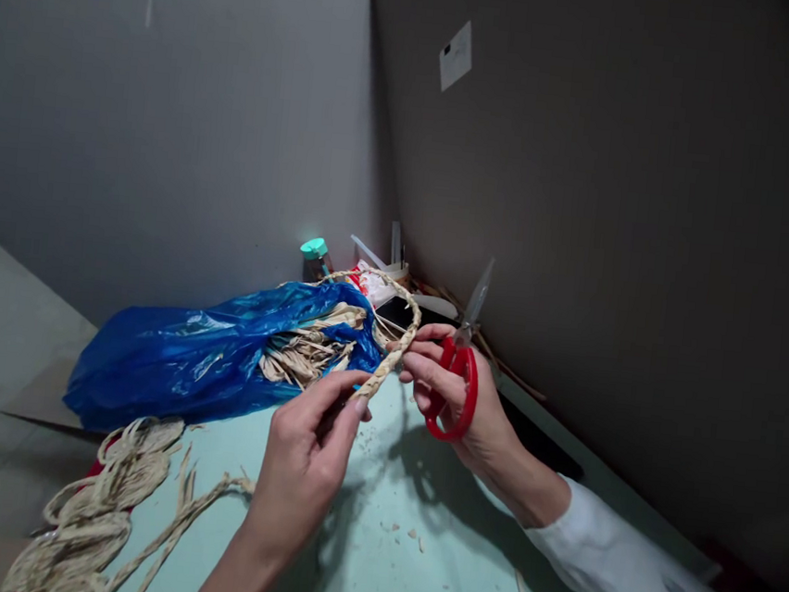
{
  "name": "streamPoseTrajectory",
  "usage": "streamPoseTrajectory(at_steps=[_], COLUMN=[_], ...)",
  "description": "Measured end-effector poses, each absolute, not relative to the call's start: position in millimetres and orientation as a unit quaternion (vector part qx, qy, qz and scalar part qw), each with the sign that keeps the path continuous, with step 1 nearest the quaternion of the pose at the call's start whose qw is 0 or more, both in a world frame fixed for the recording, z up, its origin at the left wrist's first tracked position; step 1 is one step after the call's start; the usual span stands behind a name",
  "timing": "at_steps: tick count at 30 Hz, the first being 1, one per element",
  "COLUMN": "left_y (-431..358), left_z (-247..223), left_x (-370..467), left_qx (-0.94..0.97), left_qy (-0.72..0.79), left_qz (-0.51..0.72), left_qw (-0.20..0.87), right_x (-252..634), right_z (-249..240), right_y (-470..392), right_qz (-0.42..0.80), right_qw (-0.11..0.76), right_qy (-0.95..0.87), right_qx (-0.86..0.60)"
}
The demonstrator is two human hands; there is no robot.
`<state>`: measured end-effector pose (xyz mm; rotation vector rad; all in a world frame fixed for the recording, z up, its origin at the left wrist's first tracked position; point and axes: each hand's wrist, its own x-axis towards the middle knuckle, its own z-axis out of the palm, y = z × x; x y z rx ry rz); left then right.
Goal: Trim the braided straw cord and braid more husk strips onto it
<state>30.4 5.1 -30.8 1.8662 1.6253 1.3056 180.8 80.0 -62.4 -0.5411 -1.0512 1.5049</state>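
A braided straw cord (408,339) arches up in front of me, and its loop runs back over the bag. My left hand (305,460) pinches the thick lower end between thumb and fingers. On the other side of the braid, my right hand (484,421) has its fingertips at the cord. Red-handled scissors (471,396) hang on that hand's fingers, blades pointing up and away; the blades look closed. Behind my hands a blue plastic bag (173,340) lies on its side, with loose dry straw strands (298,352) showing at its mouth.
Bundled braided cords (102,501) lie at the table's left edge. A jar with a turquoise lid (314,249) and a dark phone-like object (399,311) are near the corner. Grey partitions (243,132) enclose the back and right. Straw scraps dot the pale green table (370,554).
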Motion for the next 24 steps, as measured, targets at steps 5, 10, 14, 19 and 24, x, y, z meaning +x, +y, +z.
streamPoseTrajectory(at_steps=[5, 10, 14, 19, 24], left_y=[7, 7, 11, 10, 2], left_z=[-40, -47, -54, -51, -37], left_x=[30, 28, 26, 31, 36], left_qx=[0.707, 0.764, 0.784, 0.796, 0.758], left_qy=[0.549, 0.516, 0.505, 0.505, 0.544], left_qz=[0.443, 0.376, 0.322, 0.315, 0.358], left_qw=[0.046, -0.091, -0.164, -0.114, 0.029], right_x=[182, 182, 182, 181, 182], right_z=[-62, -60, -60, -60, -58], right_y=[83, 80, 80, 80, 78], right_qz=[0.661, 0.628, 0.606, 0.59, 0.596], right_qw=[0.582, 0.607, 0.613, 0.62, 0.611], right_qy=[-0.419, -0.434, -0.455, -0.46, -0.468], right_qx=[-0.221, -0.222, -0.226, -0.238, -0.228])
